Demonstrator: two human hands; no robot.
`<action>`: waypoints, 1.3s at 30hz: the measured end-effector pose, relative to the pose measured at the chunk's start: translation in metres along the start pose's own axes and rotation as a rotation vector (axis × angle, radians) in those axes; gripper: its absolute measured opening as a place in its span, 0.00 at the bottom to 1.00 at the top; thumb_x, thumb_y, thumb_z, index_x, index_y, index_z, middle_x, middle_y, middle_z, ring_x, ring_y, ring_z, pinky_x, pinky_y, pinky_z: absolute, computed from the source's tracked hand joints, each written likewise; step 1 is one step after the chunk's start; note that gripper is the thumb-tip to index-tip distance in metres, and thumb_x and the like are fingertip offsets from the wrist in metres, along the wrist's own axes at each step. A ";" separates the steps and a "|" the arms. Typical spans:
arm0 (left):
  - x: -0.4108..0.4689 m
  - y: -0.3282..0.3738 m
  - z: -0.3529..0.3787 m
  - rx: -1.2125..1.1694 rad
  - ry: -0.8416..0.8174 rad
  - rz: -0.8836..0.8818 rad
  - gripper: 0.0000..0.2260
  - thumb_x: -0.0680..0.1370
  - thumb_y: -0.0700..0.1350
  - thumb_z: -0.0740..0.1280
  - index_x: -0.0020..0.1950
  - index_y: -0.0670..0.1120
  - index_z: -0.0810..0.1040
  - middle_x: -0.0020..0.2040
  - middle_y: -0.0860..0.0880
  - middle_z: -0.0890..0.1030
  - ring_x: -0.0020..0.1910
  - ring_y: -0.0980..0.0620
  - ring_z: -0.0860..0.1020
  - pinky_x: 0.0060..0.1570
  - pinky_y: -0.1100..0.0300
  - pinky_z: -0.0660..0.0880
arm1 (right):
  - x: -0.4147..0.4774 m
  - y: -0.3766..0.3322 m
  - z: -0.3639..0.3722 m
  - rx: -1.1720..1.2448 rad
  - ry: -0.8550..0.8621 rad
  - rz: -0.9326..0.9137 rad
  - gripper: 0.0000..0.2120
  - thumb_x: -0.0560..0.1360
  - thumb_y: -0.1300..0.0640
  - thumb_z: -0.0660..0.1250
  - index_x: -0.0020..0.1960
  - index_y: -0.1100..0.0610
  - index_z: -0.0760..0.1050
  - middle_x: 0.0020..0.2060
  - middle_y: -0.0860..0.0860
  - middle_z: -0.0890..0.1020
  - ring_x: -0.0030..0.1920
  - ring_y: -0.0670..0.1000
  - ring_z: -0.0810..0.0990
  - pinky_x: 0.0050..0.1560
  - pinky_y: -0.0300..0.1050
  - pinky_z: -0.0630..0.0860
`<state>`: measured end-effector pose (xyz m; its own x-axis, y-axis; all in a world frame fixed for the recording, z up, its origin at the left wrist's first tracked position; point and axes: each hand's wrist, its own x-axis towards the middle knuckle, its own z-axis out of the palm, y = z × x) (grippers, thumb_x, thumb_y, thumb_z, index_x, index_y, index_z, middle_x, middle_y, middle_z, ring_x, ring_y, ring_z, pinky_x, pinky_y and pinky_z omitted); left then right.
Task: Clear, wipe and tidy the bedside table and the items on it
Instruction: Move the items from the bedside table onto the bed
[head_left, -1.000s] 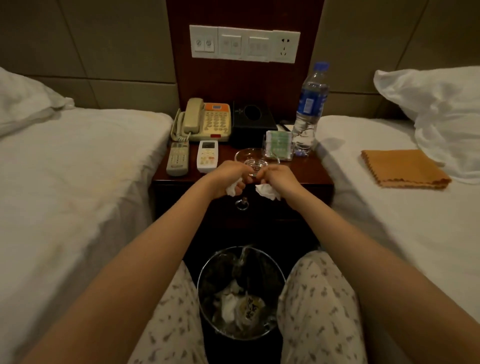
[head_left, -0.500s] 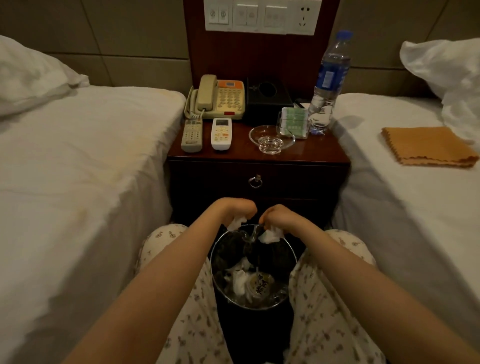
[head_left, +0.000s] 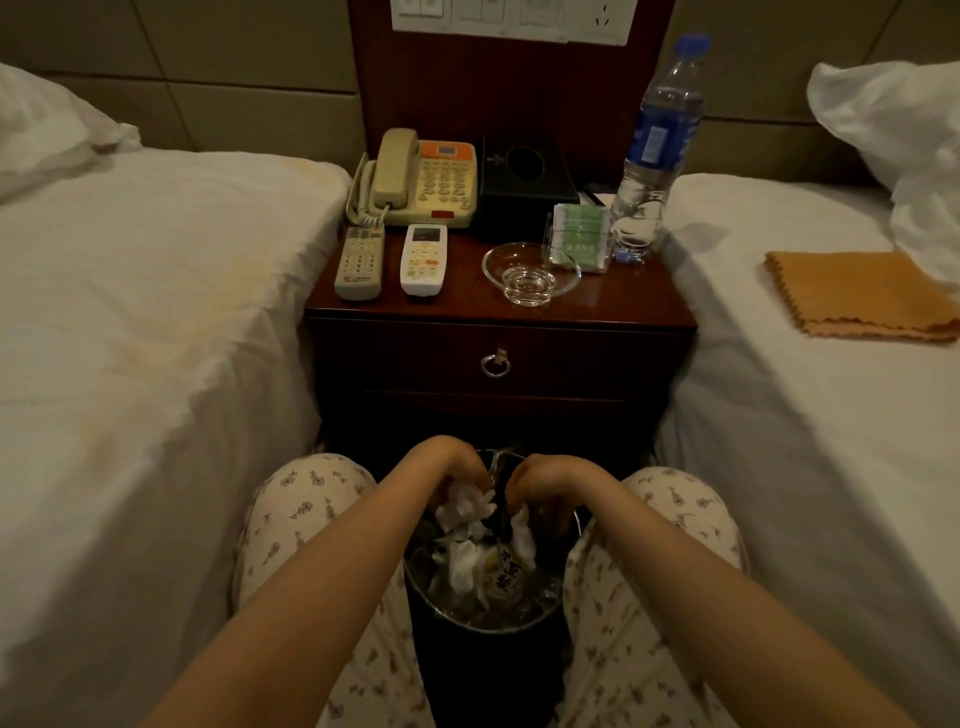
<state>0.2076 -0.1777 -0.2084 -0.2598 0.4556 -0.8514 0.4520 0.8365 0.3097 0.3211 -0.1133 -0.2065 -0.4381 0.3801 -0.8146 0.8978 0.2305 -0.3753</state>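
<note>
Grips both over bin (head_left: 483, 670), left grip (head_left: 451, 466) clamped on tissue wad (head_left: 464, 506), right grip (head_left: 540, 475) clamped on second wad (head_left: 522, 532).

- Bedside table (head_left: 623, 306): telephone (head_left: 423, 179), grey remote (head_left: 359, 262), white remote (head_left: 424, 258), glass dish (head_left: 527, 273), black box (head_left: 524, 182), card stand (head_left: 579, 236), water bottle (head_left: 654, 150).
- Right bed (head_left: 779, 441): folded orange cloth (head_left: 857, 296).

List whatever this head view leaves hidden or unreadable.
Left hand and right hand: fingers curl downward, so whether they grip the crumpled white tissues is unclear.
White wall switch panel: cut by top edge.
Clear plastic water bottle: label print too small.
Dark wooden drawer: shut, contents hidden.
</note>
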 end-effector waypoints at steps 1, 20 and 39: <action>-0.001 0.000 0.001 0.018 -0.007 -0.019 0.24 0.80 0.46 0.62 0.73 0.39 0.61 0.70 0.39 0.67 0.65 0.40 0.72 0.54 0.51 0.75 | -0.001 0.001 -0.001 -0.033 -0.001 -0.003 0.18 0.76 0.61 0.66 0.66 0.59 0.71 0.64 0.57 0.71 0.60 0.60 0.75 0.54 0.54 0.78; -0.106 0.009 -0.115 -0.373 0.536 0.357 0.05 0.80 0.42 0.61 0.50 0.43 0.75 0.35 0.46 0.78 0.31 0.53 0.76 0.31 0.62 0.75 | -0.067 -0.091 -0.070 0.497 0.393 -0.607 0.11 0.79 0.64 0.58 0.40 0.56 0.73 0.35 0.52 0.78 0.31 0.48 0.77 0.32 0.38 0.76; -0.070 -0.003 -0.195 -0.124 0.989 0.143 0.42 0.70 0.56 0.72 0.73 0.39 0.55 0.69 0.40 0.68 0.68 0.41 0.69 0.63 0.52 0.68 | -0.018 -0.191 -0.081 -0.022 0.759 -0.460 0.41 0.73 0.45 0.66 0.75 0.59 0.47 0.67 0.62 0.60 0.64 0.63 0.69 0.60 0.50 0.70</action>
<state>0.0582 -0.1531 -0.0678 -0.8270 0.5554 -0.0865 0.4571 0.7541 0.4716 0.1539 -0.0913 -0.0842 -0.6744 0.7351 -0.0692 0.6276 0.5213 -0.5783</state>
